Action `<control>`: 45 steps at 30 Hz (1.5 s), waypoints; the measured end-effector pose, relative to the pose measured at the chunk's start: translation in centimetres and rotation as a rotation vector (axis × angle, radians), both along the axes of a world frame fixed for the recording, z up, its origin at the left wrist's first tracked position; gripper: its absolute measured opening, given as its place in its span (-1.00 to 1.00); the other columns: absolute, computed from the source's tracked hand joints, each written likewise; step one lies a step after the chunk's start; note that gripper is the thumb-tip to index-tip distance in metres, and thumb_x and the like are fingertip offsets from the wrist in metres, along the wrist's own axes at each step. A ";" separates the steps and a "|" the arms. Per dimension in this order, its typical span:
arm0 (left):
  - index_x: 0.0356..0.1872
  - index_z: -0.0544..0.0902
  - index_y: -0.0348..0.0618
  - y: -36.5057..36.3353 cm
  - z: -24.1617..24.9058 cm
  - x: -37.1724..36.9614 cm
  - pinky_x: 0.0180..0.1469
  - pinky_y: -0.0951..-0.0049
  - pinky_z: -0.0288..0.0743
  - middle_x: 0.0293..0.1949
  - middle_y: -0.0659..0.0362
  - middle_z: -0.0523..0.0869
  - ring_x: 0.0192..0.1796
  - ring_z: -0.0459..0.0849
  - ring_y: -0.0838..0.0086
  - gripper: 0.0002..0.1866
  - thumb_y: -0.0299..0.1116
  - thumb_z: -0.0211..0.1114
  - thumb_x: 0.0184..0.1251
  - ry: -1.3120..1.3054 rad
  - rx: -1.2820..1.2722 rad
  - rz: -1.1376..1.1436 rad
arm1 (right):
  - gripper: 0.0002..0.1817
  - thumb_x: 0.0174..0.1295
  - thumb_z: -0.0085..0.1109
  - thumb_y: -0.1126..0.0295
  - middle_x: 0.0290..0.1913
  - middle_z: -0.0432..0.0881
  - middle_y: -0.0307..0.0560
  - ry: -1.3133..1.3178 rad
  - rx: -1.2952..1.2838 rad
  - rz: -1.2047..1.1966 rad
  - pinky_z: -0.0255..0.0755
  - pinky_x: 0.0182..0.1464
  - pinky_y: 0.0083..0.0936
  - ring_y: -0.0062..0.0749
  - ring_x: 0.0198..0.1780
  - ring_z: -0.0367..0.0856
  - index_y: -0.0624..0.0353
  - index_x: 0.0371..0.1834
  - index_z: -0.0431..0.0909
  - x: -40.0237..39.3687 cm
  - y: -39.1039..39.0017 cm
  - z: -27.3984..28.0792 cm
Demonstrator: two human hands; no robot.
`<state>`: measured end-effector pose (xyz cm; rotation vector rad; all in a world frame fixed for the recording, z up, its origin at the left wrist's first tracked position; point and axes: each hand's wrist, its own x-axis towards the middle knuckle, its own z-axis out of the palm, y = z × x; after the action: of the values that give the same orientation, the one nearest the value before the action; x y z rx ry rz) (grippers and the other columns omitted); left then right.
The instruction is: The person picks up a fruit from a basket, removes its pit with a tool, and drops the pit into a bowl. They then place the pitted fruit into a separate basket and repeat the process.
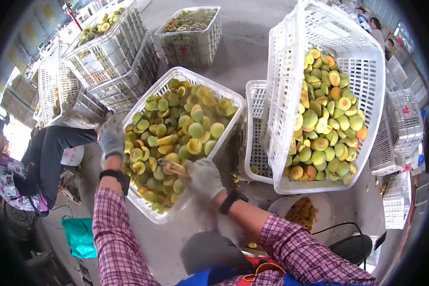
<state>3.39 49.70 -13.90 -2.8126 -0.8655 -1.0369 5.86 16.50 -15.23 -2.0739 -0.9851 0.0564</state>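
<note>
A white plastic crate (174,72) full of halved green-yellow stone fruit (164,131) lies tilted in front of me, its contents partly smeared by motion. My left hand (112,139), in a grey glove, is closed on the crate's left rim. At the near right side, my gloved right hand (206,179) is wrapped round a small tool with a wooden handle (175,168). The tool's short metal end points left over the fruit. Right beside this hand is the crate's near right edge, blurred.
To the right, a big white crate (283,95) of halved fruit leans over another crate (256,86). Below them stands a round basin (326,209) of brown pieces. Stacked crates (107,59) and a seated person (21,176) are at left; a filled crate (190,47) stands behind.
</note>
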 end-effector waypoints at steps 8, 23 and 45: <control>-0.09 0.62 0.03 2.1 -2.9 10.3 -0.05 0.11 0.47 -0.18 -0.05 0.68 -0.07 0.63 0.03 -0.55 0.13 0.11 0.21 0.455 -0.328 0.119 | -0.74 -0.14 0.34 0.19 -0.63 0.48 -0.18 -0.231 0.085 0.027 0.38 -0.33 -0.35 -0.21 -0.52 0.52 -0.03 -0.54 0.43 2.1 1.0 -2.7; -0.23 0.60 -0.06 -0.3 -2.1 6.3 -0.18 0.10 0.46 -0.31 -0.06 0.68 -0.17 0.63 -0.02 -0.58 0.11 0.14 0.23 0.422 -0.364 0.068 | -0.76 -0.08 0.30 0.14 -0.59 0.46 -0.22 -0.118 0.071 0.132 0.35 -0.40 -0.37 -0.26 -0.48 0.51 -0.07 -0.41 0.49 0.4 -3.2 -2.1; -0.22 0.58 -0.04 0.0 -2.0 3.8 -0.14 0.07 0.47 -0.27 -0.08 0.68 -0.15 0.63 -0.02 -0.67 0.00 0.15 0.23 0.468 -0.473 0.026 | -0.69 0.01 0.28 0.05 -0.64 0.49 -0.15 -0.169 0.013 0.141 0.38 -0.42 -0.36 -0.19 -0.53 0.52 0.00 -0.48 0.45 0.4 -3.4 -1.1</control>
<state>7.21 49.66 -15.88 -3.1842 -1.1971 -0.1452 6.30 13.06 -16.37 -2.0201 -1.2303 -0.0540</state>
